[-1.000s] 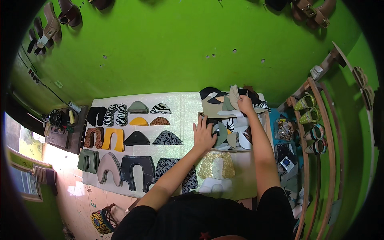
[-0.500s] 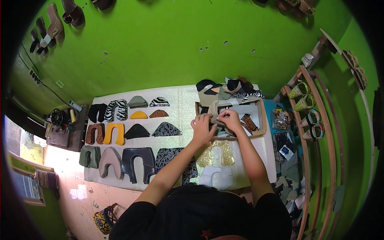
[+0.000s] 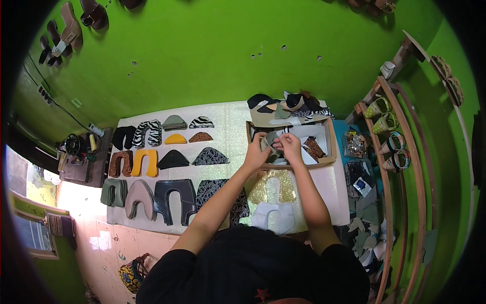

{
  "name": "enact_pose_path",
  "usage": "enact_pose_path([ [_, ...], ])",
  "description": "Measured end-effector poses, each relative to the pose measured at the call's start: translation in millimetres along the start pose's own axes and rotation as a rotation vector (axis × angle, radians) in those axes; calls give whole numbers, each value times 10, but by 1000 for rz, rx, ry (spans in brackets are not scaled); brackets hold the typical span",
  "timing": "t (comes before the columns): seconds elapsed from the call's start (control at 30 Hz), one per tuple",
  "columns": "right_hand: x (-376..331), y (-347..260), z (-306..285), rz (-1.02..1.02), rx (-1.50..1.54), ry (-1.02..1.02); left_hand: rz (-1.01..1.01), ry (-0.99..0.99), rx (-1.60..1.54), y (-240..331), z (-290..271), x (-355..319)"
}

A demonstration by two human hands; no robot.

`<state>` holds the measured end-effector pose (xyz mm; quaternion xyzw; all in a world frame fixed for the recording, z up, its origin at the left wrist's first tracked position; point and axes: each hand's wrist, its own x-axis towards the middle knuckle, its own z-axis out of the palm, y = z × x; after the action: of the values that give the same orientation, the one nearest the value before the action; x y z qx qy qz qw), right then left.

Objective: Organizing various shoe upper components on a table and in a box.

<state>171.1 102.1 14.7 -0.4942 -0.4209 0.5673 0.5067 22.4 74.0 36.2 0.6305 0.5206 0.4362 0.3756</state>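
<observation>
Over a shallow cardboard box [image 3: 331, 144] on the table, my left hand [image 3: 256, 151] is closed round grey-green cut pieces [image 3: 271, 139] of sheet material, perhaps leather. Close on its right, my right hand [image 3: 289, 146] has its fingers pinched at the edge of the same pieces. Scraps lie in the box, among them a leopard-print piece [image 3: 314, 148]. More scraps in black, tan and zebra print lie on the flap [image 3: 263, 119] behind. Nearer me are a glittery gold piece [image 3: 258, 187] and a white U-shaped piece [image 3: 260, 215].
Rows of stacked U-shaped and half-round pieces cover the table's left, including yellow [image 3: 146, 162], dark [image 3: 164, 200] and pink ones [image 3: 132, 200]. A sewing machine [image 3: 73, 147] stands at far left. On the right are a wooden sandal rack [image 3: 392, 167] and a scrap heap [image 3: 367, 238].
The long beige-grey strip that stood up from my hands no longer shows; a smaller grey-green bunch is between them. Both hands have shifted slightly, the left one curling closed.
</observation>
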Motion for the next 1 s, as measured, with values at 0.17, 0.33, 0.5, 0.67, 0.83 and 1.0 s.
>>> enact_pose_path([
  [0.17,-57,-94,54,-20,-173,-193,-85,17,-223,-304,-15,91],
  [0.33,-81,-47,70,-89,-437,-298,-243,-44,-636,-237,26,142],
  [0.5,89,-118,-118,-92,-352,-157,-168,-28,-702,-193,-43,203],
  [0.67,223,-53,-562,-185,-1093,202,22,114,-539,-120,-123,220],
  [0.83,209,-41,-634,-14,-1106,47,44,67,-384,-125,-271,148],
  [1.0,138,-13,-465,-73,-1235,129,203,100,170,-139,-322,25],
])
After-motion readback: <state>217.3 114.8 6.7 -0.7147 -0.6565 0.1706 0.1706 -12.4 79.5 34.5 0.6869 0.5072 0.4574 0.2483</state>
